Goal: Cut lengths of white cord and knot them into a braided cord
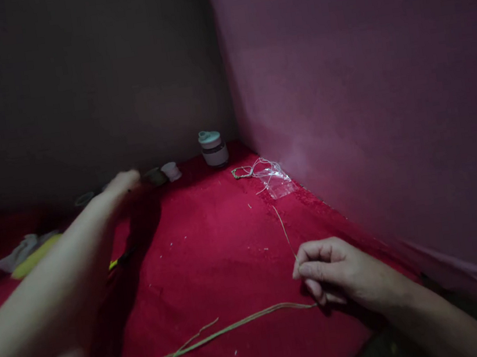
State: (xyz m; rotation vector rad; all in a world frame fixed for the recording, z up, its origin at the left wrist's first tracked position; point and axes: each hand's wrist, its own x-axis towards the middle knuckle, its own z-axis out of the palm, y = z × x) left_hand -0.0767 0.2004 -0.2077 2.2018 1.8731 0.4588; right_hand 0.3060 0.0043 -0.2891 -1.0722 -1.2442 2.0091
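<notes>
A left forearm flanks thin, loosely bundled olive-tan cords.

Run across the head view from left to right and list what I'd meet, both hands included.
Yellow item, left hand, small white spool-like thing, lidded jar, clear plastic bag, right hand.

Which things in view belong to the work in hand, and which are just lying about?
In the work:
thin cord, pinched in the right hand
long strands running toward that hand

Apparently lying about:
white spool near the blurred left hand, role unclear
lidded jar
clear packet
yellow item at left
</notes>
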